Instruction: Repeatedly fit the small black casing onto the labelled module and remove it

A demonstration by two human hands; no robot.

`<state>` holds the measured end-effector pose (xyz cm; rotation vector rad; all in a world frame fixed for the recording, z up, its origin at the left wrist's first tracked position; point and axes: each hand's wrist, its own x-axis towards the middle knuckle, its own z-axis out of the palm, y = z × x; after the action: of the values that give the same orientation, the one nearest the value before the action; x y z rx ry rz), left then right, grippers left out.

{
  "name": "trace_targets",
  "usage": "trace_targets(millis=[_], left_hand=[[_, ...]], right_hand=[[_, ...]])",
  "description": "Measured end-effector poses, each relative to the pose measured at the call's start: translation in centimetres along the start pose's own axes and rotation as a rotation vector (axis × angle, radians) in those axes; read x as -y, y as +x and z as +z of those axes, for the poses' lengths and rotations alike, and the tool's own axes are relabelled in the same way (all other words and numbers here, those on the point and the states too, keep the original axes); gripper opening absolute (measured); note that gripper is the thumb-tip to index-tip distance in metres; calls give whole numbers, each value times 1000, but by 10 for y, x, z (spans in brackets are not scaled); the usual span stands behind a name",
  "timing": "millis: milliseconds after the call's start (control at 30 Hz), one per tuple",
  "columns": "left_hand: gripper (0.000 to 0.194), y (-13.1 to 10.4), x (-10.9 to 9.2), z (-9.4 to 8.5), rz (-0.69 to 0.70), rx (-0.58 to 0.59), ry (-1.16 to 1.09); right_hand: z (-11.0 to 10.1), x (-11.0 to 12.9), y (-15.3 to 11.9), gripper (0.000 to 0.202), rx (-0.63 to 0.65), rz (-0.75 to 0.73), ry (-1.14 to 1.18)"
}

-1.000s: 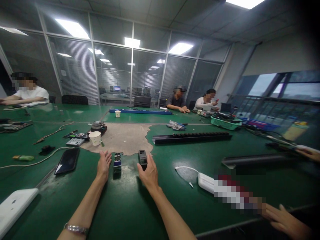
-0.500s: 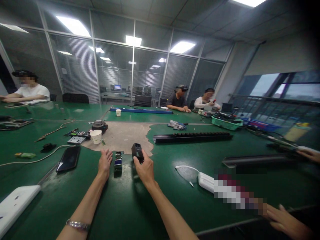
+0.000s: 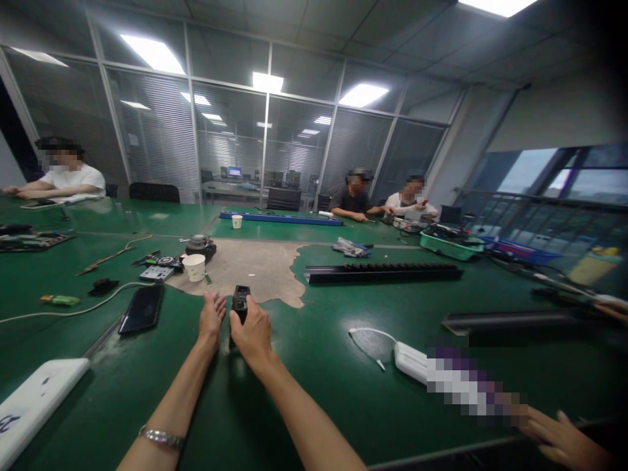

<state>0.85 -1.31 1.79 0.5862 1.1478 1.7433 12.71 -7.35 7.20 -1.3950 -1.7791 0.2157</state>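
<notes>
The right hand (image 3: 252, 327) pinches a small black plastic box (image 3: 240, 297) between its thumb and fingers. I can't tell if the bottom of the box touches the green table (image 3: 304, 366) – the hand hides that part. The left hand (image 3: 212, 317) is close by at nine o'clock from the box, with nothing in it and its fingers a bit spread. A shiny silver metal band (image 3: 161, 437) goes around the left wrist.

From the box, a flat grey-brown patch with a wavy edge (image 3: 250, 261) is at twelve o'clock. A white paper cup (image 3: 195, 268) stands at ten o'clock, with some silver and black machine parts (image 3: 157, 271) just beside it. A flat black phone (image 3: 142, 309) lies at nine o'clock, and a big white plastic block (image 3: 44, 412) is at eight.

A long black rail with bumps (image 3: 383, 273) lies between two and three o'clock. Farther that way is a green plastic basket (image 3: 454, 247) full of dark things. A white plastic case with a white cord (image 3: 409, 362) is near four o'clock – part of it is blurred. Past it is another person's hand (image 3: 564, 438).
</notes>
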Motion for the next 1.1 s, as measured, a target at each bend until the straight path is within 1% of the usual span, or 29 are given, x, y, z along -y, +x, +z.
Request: trace_targets(millis=[133,267,333,433,533,600,667,767,933,1000,1100], left_hand=[[70,4,3,-1,-13,-4,-4],[70,5,2,0,-4,1,-12],[70,4,0,1,-16,-15,-8],[69,1,-3,2,-24,-26,6],[69,-1,-4,1,-8,-8,14],[69,-2,-4,1,-2,3,18],[71,-1,-3,0,1,4,20],[72,1,-1,0,-5,-5,17],[71,5,1,0,-7,-7,3],[70,6,2,-1,-5,-5,-9],[70,5,3,-2,6,15,-17]], right_hand=[[5,1,1,28,21,1,-44],[7,4,1,27,75,-6,-88],[9,4,-1,32,118,11,-110],[16,-1,-8,45,153,35,-107],[25,-10,-17,63,120,4,-50],[30,-14,-21,70,91,-9,-17],[34,-15,-23,72,78,-2,0],[36,-14,-23,69,77,8,12],[30,-8,-17,64,49,15,53],[23,-4,-11,64,9,-2,76],[5,-1,3,64,-59,-37,102]])
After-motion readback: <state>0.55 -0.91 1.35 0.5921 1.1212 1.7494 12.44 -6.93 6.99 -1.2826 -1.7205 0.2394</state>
